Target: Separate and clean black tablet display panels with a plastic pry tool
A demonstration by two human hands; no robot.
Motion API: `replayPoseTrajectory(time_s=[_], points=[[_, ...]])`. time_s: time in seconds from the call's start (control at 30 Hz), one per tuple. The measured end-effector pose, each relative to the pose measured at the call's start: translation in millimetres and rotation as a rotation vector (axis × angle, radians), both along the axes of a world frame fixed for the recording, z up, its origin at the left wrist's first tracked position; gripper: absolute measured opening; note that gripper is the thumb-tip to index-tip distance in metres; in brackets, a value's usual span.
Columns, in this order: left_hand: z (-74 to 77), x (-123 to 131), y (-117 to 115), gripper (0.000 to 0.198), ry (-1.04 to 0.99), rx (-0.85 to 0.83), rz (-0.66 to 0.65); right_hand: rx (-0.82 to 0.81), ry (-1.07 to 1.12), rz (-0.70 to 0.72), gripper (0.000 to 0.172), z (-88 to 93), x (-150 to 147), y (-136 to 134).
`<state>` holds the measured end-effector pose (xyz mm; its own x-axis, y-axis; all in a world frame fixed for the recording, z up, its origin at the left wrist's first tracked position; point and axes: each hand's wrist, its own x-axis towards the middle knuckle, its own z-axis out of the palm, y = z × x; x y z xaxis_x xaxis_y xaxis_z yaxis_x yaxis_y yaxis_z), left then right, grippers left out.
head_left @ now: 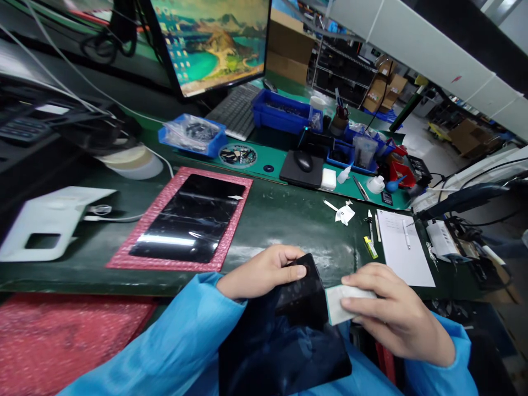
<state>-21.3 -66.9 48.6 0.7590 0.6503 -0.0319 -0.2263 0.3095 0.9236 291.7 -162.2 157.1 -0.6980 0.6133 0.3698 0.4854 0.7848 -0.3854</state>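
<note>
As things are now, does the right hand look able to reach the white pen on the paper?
Probably yes: the white pen lies on the paper near the right hand, and nothing visible blocks the way. But that hand holds a white pad, which may need putting down first.

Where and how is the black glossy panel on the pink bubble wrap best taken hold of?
Probably by its two long edges, left and right, coming from the near side: the black glossy panel lies flat on the pink bubble wrap, whose margin shows around it, so the edges look reachable, while its smooth face offers nothing to pinch.
</note>
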Motion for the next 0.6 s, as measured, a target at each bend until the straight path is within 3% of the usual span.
replayPoseTrajectory(time_s=[0.3, 0.5, 0.6], points=[[3.4, 4, -3, 0.071, 0.006, 0.033, -0.016, 0.023, 0.046, -0.022, 0.028, -18.4, -7, 37], [2.2, 8, -4, 0.072, 0.027, 0.053, -0.036, -0.025, 0.126, -0.045, 0.033, -21.3, -10, 51], [5.3, 6, -5, 0.074, 0.052, 0.058, -0.039, -0.093, 0.254, -0.201, 0.032, -31.1, -3, 48]])
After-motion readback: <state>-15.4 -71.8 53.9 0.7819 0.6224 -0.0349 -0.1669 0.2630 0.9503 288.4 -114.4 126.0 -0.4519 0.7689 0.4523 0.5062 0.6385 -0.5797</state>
